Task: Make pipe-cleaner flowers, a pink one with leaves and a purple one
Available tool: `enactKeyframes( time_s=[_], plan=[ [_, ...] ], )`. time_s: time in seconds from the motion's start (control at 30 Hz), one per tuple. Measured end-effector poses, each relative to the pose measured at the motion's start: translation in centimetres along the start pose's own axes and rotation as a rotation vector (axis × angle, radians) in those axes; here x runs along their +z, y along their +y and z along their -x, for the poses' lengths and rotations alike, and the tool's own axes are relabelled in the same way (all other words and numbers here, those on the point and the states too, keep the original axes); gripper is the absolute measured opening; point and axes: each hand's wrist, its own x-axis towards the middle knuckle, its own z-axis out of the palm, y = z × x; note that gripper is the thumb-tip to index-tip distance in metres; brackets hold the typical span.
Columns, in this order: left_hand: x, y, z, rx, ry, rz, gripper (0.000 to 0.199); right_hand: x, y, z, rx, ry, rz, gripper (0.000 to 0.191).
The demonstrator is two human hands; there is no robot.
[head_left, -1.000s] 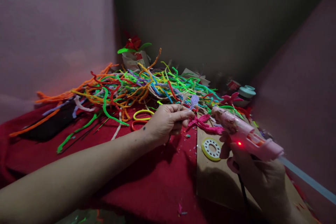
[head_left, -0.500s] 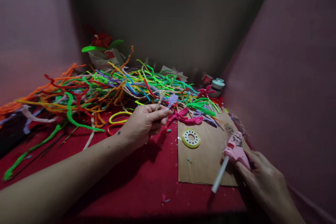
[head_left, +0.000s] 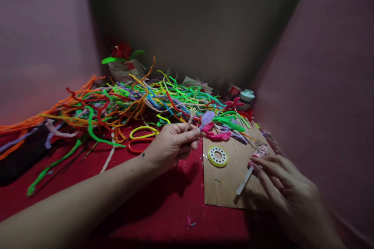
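Note:
My left hand [head_left: 175, 140] is closed in a pinch over the red tabletop. Between its thumb and fingers are a lavender fuzzy petal [head_left: 207, 119] and a thin stem with a cream-tipped tuft [head_left: 191, 115], held side by side. My right hand [head_left: 295, 194] has its fingers around a pink hot glue gun [head_left: 260, 151] at the right of a wooden board [head_left: 224, 190]. A whitish glue stick [head_left: 244, 181] juts from the gun's back end. The gun's handle is mostly hidden by the hand.
A large heap of coloured pipe cleaners [head_left: 117, 101] spreads across the back and left. Yellow and red scissor handles [head_left: 143, 140] lie beside my left wrist. On the board are a tape roll [head_left: 217, 156] and pink fuzzy petals [head_left: 219, 136]. A jar [head_left: 247, 96] stands behind.
My right hand has shifted its grip forward over the glue gun, and the gun's glue stick now sits over the board. The left hand still pinches the petal and stem. The view has moved slightly.

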Motion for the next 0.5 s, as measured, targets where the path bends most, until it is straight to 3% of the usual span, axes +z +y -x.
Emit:
enactKeyframes(
  time_s=[0.1, 0.2, 0.27, 0.37, 0.5],
  plan=[
    [0.5, -0.2, 0.5, -0.023, -0.063, 0.009, 0.02, 2.0, -4.4, -1.6, 0.26, -0.162, -0.543, 0.021],
    [0.8, -0.3, 0.9, -0.049, -0.136, 0.018, 0.018, 4.3, -6.8, -3.5, 0.507, -0.152, -1.033, 0.023],
    [0.9, -0.4, 1.0, -0.068, -0.161, 0.023, 0.019, 5.3, -7.4, -4.2, 0.573, -0.166, -1.277, 0.017],
    [0.9, -0.7, 1.1, -0.088, -0.185, 0.024, 0.023, 5.8, -7.8, -4.5, 0.558, -0.223, -1.435, 0.008],
    [0.8, -1.0, 1.0, -0.099, -0.212, 0.009, 0.029, 6.0, -7.9, -4.3, 0.57, -0.246, -1.463, 0.008]
  ],
)
